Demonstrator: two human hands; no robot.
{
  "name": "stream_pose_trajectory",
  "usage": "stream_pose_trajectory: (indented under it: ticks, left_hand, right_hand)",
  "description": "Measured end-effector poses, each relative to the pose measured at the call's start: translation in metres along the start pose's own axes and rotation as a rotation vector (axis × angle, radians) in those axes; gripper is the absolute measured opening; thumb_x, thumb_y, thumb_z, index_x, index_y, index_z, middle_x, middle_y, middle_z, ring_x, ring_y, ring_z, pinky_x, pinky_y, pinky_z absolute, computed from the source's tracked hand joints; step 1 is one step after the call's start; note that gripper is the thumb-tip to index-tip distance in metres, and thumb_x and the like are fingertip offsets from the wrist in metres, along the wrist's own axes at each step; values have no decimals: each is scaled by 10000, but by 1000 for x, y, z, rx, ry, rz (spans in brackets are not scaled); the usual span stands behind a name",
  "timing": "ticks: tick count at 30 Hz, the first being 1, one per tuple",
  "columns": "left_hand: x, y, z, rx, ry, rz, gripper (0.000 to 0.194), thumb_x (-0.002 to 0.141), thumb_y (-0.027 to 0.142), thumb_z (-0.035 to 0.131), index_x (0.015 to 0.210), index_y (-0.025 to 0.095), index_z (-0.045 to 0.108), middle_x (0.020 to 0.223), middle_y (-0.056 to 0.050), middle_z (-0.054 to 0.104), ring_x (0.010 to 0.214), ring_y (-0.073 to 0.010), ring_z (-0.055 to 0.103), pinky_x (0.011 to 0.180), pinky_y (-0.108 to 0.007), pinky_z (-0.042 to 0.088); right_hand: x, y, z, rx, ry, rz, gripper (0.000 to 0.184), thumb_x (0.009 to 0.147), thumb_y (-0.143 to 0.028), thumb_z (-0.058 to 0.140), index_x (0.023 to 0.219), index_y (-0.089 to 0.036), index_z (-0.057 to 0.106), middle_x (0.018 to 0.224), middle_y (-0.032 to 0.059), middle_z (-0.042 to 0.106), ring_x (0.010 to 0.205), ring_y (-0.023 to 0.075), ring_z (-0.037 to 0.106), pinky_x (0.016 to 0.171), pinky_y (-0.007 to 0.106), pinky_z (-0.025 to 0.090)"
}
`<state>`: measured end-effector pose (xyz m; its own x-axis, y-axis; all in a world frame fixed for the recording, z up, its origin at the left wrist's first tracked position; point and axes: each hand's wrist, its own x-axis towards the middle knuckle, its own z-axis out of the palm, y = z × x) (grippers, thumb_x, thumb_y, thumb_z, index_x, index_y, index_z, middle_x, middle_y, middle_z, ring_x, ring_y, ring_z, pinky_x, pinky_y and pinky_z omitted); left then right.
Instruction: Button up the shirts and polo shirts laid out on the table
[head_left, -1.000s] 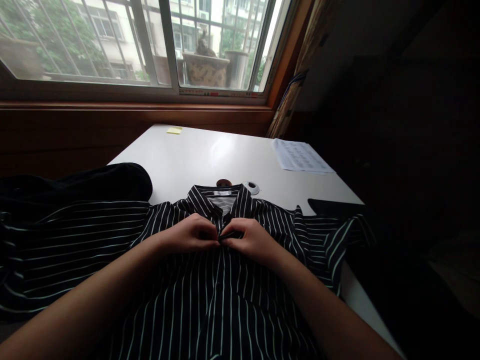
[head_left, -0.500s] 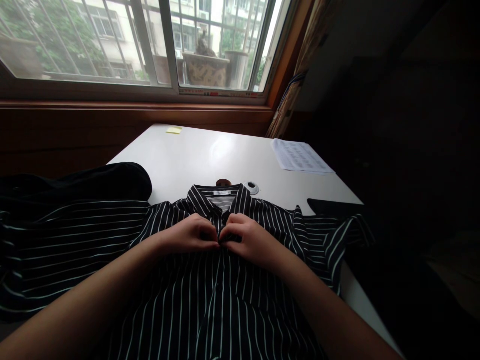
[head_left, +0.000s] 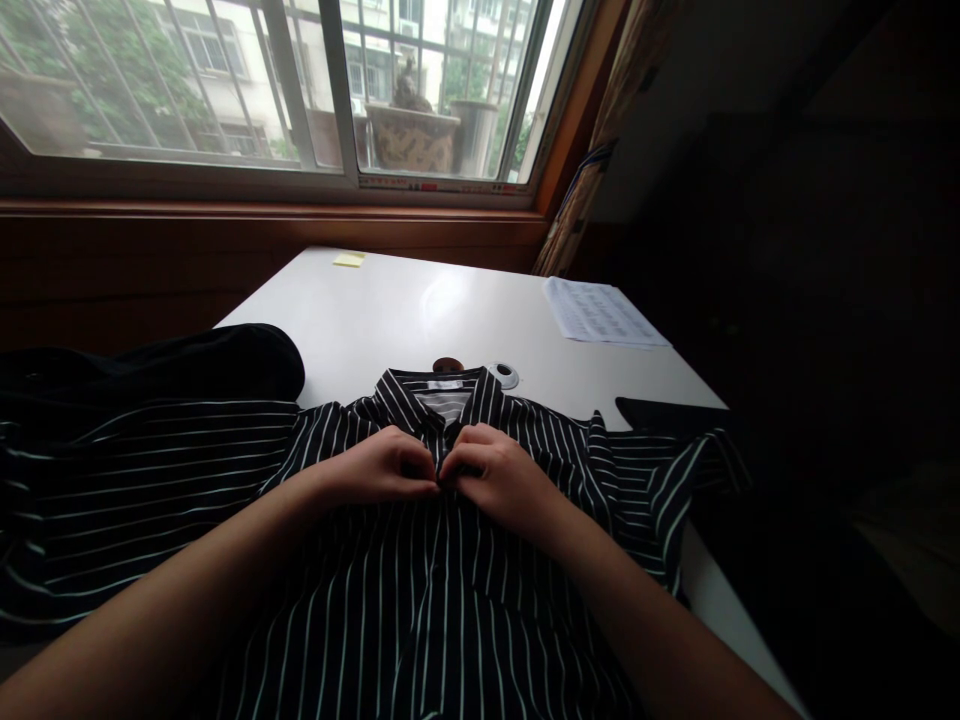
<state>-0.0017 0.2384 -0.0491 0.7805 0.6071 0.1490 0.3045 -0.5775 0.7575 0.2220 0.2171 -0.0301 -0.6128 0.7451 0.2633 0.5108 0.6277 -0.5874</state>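
Observation:
A black shirt with white stripes (head_left: 375, 590) lies spread face up, its collar pointing away from me and its sleeves out to both sides. My left hand (head_left: 382, 466) pinches the front placket a little below the collar. Fingertip to fingertip with it, my right hand (head_left: 491, 470) pinches the same spot from the other side. Whatever button or buttonhole lies between the fingertips is hidden by them. A pale label (head_left: 445, 384) shows inside the collar.
Under the shirt is a white table (head_left: 390, 310). Beyond the collar lie a brown round object (head_left: 448, 366) and a white ring-shaped piece (head_left: 503, 375). Printed sheets (head_left: 601, 312) rest at the right, a yellow note (head_left: 349, 259) at the far edge, dark cloth (head_left: 247, 362) at the left.
Both hands stay pinched at the same place on the shirt front. Only a very slight shift of the right fingers shows; the shirt lies as before.

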Motion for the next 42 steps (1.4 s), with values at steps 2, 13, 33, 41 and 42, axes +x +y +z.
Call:
stream_pose_trajectory:
  ticks: [2, 13, 33, 41, 42]
  left_hand:
    - [0, -1, 0, 12, -2, 1, 219, 887, 312, 677, 786, 120, 709, 705, -28, 669, 627, -105, 599, 605, -202, 443]
    - [1, 1, 0, 11, 28, 1, 179, 881, 265, 660, 797, 116, 714, 710, -28, 678, 620, -103, 595, 614, -206, 444]
    - [-1, 0, 1, 9, 90, 131, 149, 888, 233, 608, 770, 144, 630, 687, 2, 592, 607, -90, 517, 583, -199, 403]
    - [-3, -5, 7, 113, 125, 179, 119, 863, 173, 578, 745, 158, 584, 700, 0, 541, 604, -95, 482, 572, -218, 368]
    - [-3, -4, 7, 124, 124, 180, 108, 861, 170, 577, 753, 160, 583, 710, -3, 543, 613, -99, 488, 578, -221, 370]
  right_hand:
    - [0, 0, 1, -13, -6, 3, 231, 786, -1, 652, 809, -218, 729, 862, 8, 638, 861, 171, 564, 803, 341, 451]
    - [-4, 13, 6, -114, 109, -303, 227, 915, -80, 537, 890, -229, 706, 869, 37, 651, 848, 192, 550, 813, 375, 445]
    - [-16, 13, 7, -286, 110, -402, 199, 948, -159, 569, 994, -315, 684, 945, 12, 685, 955, 211, 586, 902, 406, 453]
    - [-15, 10, 5, -332, 101, -497, 186, 952, -140, 546, 993, -248, 692, 935, 30, 698, 827, 177, 588, 823, 367, 480]
    - [-15, 10, 5, -328, 110, -500, 179, 949, -143, 552, 985, -245, 695, 929, 31, 699, 822, 176, 591, 812, 364, 481]
